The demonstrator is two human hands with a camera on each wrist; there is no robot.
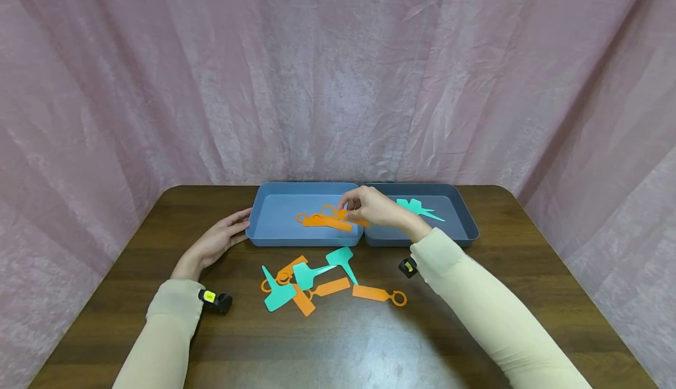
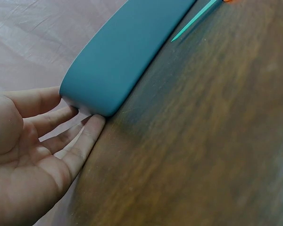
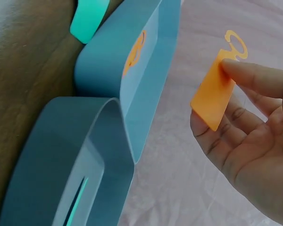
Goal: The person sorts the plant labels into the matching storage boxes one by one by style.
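My right hand (image 1: 372, 206) pinches an orange tag with a ring end (image 3: 214, 92) between thumb and fingers, over the right end of the left blue tray (image 1: 274, 236). Beneath it in that tray lie several orange tags (image 1: 322, 221). My left hand (image 1: 219, 237) rests its fingertips against the tray's left outer wall, fingers fairly straight, as the left wrist view also shows. In the darker right tray (image 1: 456, 225) sit teal T-shaped tags (image 1: 417, 207), partly hidden by the right forearm.
In front of the trays, teal T-shaped tags (image 1: 280, 297) and orange ring tags (image 1: 331, 287) lie in a loose, overlapping group on the wooden table (image 1: 274, 354). One orange tag (image 1: 369, 293) lies at the group's right. A pink curtain (image 1: 338, 72) hangs behind the trays.
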